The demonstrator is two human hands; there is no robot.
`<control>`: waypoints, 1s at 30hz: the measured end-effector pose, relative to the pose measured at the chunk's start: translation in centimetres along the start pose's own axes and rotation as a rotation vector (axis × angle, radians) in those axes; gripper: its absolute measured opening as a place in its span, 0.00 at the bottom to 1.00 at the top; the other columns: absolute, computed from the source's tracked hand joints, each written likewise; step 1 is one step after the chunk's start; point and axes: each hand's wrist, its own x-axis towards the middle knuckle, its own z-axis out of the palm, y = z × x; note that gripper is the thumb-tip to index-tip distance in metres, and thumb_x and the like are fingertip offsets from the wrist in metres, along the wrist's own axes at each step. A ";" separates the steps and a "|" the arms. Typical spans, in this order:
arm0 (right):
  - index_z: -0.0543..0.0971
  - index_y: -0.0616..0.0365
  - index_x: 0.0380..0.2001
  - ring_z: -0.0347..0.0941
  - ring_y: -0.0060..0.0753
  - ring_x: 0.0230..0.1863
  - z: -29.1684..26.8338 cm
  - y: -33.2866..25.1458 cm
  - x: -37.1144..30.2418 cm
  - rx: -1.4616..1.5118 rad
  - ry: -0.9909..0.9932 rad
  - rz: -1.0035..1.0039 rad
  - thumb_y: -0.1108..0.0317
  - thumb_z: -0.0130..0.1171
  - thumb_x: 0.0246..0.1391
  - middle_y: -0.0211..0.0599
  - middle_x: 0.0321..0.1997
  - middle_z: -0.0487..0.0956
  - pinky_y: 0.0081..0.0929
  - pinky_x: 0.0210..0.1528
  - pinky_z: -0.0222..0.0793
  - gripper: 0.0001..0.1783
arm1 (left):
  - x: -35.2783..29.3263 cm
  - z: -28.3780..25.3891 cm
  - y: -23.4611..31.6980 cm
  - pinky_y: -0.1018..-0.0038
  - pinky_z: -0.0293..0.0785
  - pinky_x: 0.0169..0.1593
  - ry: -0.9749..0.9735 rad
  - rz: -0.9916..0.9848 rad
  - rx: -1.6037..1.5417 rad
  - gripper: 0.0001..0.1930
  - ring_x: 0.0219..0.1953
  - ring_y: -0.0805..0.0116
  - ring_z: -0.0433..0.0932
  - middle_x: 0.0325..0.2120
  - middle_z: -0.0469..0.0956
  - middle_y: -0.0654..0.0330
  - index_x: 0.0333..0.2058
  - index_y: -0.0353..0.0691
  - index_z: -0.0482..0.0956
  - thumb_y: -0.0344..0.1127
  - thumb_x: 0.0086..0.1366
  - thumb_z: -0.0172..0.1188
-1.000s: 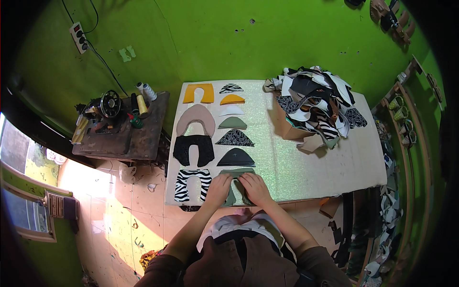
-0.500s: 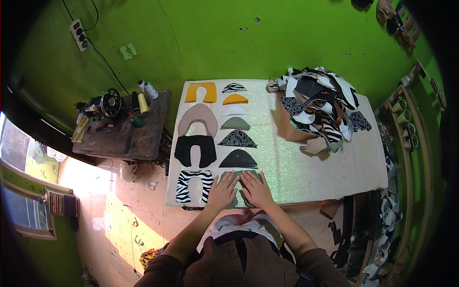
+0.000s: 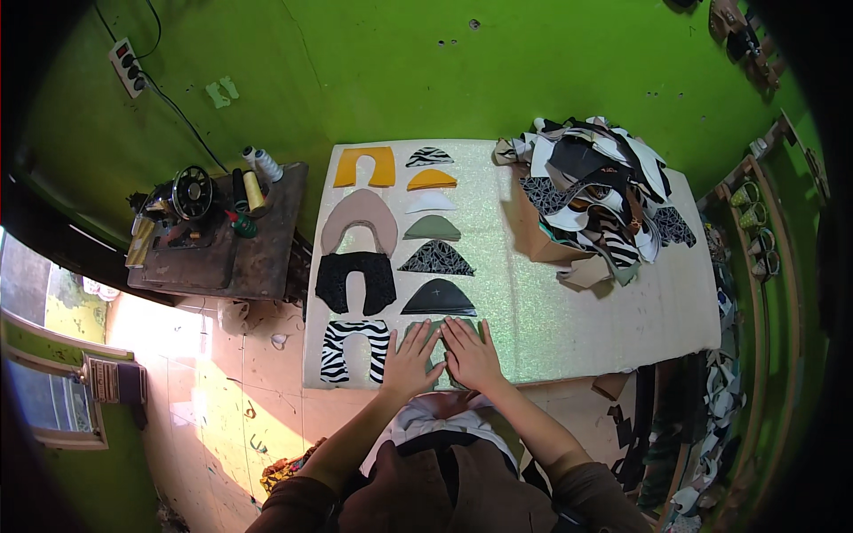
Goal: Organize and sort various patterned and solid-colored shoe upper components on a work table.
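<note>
1. The grey-green piece lies at the near edge of the table, mostly covered by both hands; parts of it show between them and at the fingertips, so its full outline cannot be made out.
2. The left hand rests flat over its left part, fingers stretched forward and spread a little, grasping nothing.
3. The right hand lies likewise over its right part, palm down and fingers extended, also without a grip. The fingers of the two hands slant toward each other, with a narrow gap lower down between the thumbs.
4. Just left of the left hand is a zebra-striped U-shaped piece, its opening toward the person.
5. Just beyond the fingertips sits a dark half-moon piece. Farther up that column come half-moons in black-and-white pattern, green, white, yellow and zebra print.
6. Above the striped piece stand a black U-shape, a beige one and a yellow one.
7. Well apart, at the far right, scraps overflow a cardboard box.
8. Left of the table, a sewing machine stands on a dark stand.
</note>
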 end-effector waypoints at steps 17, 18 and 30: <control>0.68 0.57 0.52 0.60 0.47 0.60 -6.5 6.3 -0.6 0.487 0.042 0.067 0.64 0.48 0.54 0.44 0.56 0.68 0.48 0.63 0.49 0.22 | 5.1 -1.7 6.4 0.48 0.43 0.62 0.136 -0.053 -0.157 0.31 0.63 0.48 0.51 0.61 0.53 0.45 0.58 0.40 0.61 0.52 0.60 0.49; 0.69 0.57 0.51 0.62 0.47 0.57 -7.2 7.5 -1.0 0.493 0.096 0.061 0.66 0.48 0.53 0.44 0.53 0.69 0.46 0.61 0.52 0.20 | 6.3 -1.7 7.7 0.48 0.43 0.62 0.113 -0.037 -0.181 0.31 0.63 0.48 0.51 0.61 0.53 0.45 0.58 0.40 0.60 0.51 0.61 0.49; 0.76 0.58 0.39 0.70 0.45 0.39 -18.5 17.3 -4.1 0.342 0.425 0.069 0.73 0.50 0.48 0.40 0.37 0.75 0.38 0.44 0.64 0.13 | 16.7 -1.8 20.9 0.56 0.59 0.57 0.205 0.219 -0.373 0.25 0.53 0.50 0.65 0.52 0.66 0.45 0.53 0.35 0.65 0.45 0.61 0.51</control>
